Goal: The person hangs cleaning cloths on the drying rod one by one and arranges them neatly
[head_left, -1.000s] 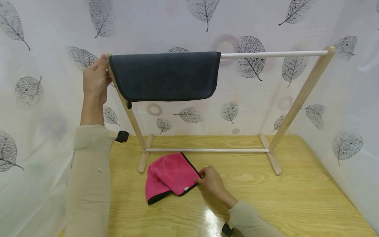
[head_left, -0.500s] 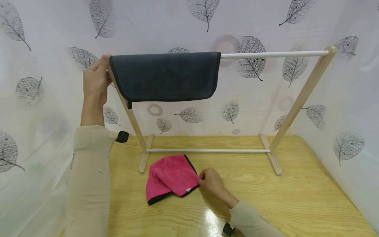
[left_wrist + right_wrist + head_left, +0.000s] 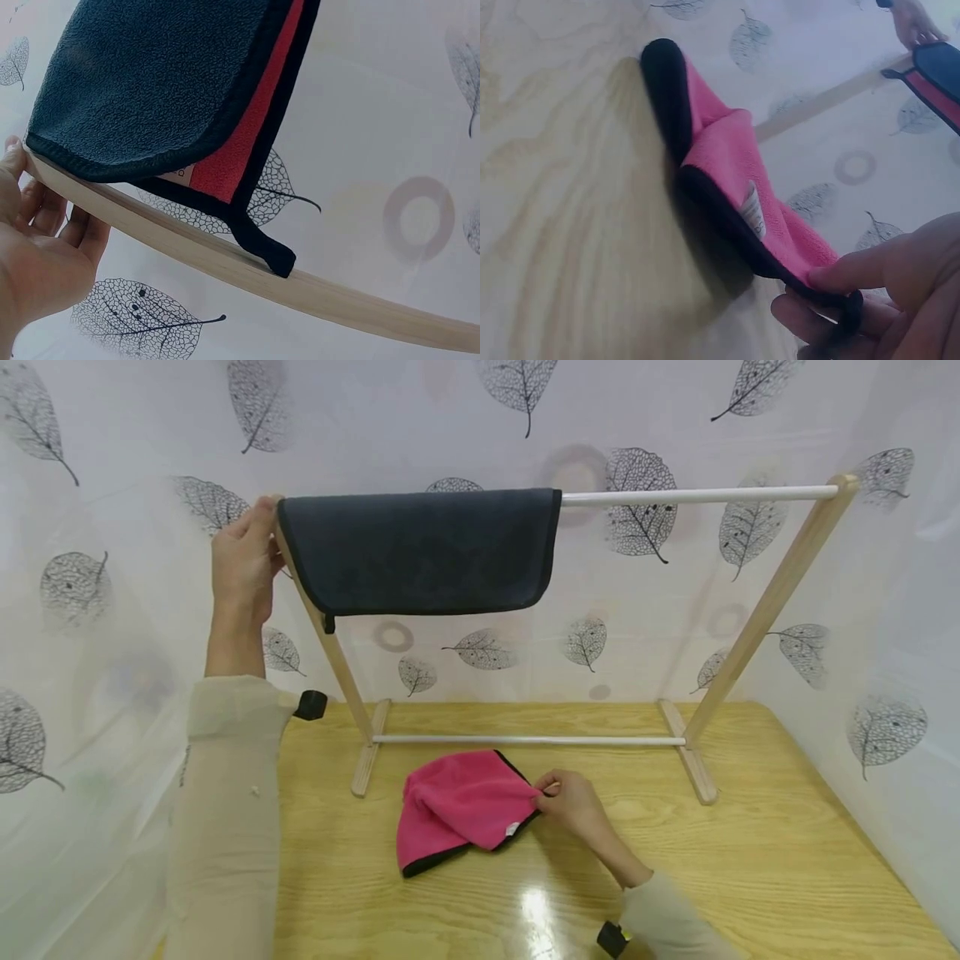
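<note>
At the upper left end of the wooden drying rack, my left hand [image 3: 242, 564] holds the top of the left post [image 3: 341, 672], fingers round it in the left wrist view. Right beside it a dark grey towel [image 3: 420, 553] with black edging hangs folded over the white top rod [image 3: 697, 496]; its pink underside [image 3: 225, 176] and a black loop [image 3: 274, 251] show. My right hand [image 3: 583, 814] pinches a corner of a folded pink towel [image 3: 461, 802] with black edging, in front of the rack. A white label [image 3: 753, 210] sits near that towel's edge.
The rack's right post [image 3: 772, 610] leans up from a wooden foot [image 3: 688, 752], and a thin lower rod [image 3: 525, 741] joins both sides close over the table [image 3: 787, 843]. Behind it hangs a white curtain [image 3: 360, 418] printed with dark leaves.
The right hand has moved to the right, drawing the pink towel along with it by the corner. The left hand and the hanging dark grey towel have stayed in place.
</note>
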A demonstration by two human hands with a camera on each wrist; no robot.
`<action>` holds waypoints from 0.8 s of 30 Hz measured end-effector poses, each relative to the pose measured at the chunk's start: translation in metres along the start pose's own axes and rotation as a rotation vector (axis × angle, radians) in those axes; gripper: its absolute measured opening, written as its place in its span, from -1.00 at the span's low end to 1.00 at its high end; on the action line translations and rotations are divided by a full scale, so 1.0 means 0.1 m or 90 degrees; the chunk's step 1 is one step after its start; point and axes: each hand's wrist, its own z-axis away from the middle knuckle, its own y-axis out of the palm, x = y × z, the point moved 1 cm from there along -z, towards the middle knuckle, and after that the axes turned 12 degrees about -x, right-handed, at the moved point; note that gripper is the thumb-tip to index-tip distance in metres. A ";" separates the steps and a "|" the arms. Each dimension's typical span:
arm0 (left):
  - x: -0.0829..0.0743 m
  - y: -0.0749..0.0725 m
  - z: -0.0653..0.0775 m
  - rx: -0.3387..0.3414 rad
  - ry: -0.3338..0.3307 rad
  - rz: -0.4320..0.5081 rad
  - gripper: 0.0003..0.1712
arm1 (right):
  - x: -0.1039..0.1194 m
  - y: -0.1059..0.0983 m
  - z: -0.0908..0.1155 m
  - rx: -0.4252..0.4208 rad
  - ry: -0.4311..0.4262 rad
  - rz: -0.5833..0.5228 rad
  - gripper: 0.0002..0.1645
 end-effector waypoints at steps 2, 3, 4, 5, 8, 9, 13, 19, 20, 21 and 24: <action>0.00 0.00 0.00 -0.001 0.001 -0.001 -0.67 | -0.01 -0.10 -0.04 0.000 0.018 -0.014 -0.84; 0.00 0.00 0.00 -0.002 0.000 -0.001 -0.67 | -0.02 -0.15 -0.06 0.001 0.023 -0.016 -0.82; 0.00 -0.01 0.00 -0.003 -0.001 -0.002 -0.67 | -0.02 -0.20 -0.08 0.001 0.029 -0.016 -0.80; 0.00 -0.01 0.00 -0.004 -0.002 0.000 -0.67 | -0.03 -0.25 -0.10 0.001 0.037 -0.016 -0.79; 0.00 0.00 -0.01 -0.004 -0.006 0.004 -0.67 | -0.06 -0.38 -0.17 -0.005 0.051 -0.018 -0.76; 0.00 0.00 -0.01 -0.004 -0.007 0.004 -0.67 | -0.06 -0.42 -0.20 -0.011 0.054 -0.021 -0.76; 0.00 0.00 -0.02 -0.003 -0.010 0.000 -0.67 | -0.03 -0.57 -0.28 -0.033 0.050 -0.047 -0.76; -0.01 0.00 -0.02 -0.001 -0.015 0.010 -0.68 | 0.14 -0.81 -0.37 -0.045 -0.005 -0.061 -0.70; -0.01 0.01 -0.02 -0.001 -0.016 0.012 -0.68 | 0.17 -0.85 -0.38 -0.042 -0.014 -0.056 -0.69; -0.01 0.01 -0.02 -0.001 -0.016 0.014 -0.68 | 0.21 -0.89 -0.39 -0.041 -0.021 -0.052 -0.68; -0.01 0.00 -0.02 -0.001 -0.015 0.016 -0.69 | 0.32 -1.01 -0.43 -0.026 -0.038 -0.040 -0.62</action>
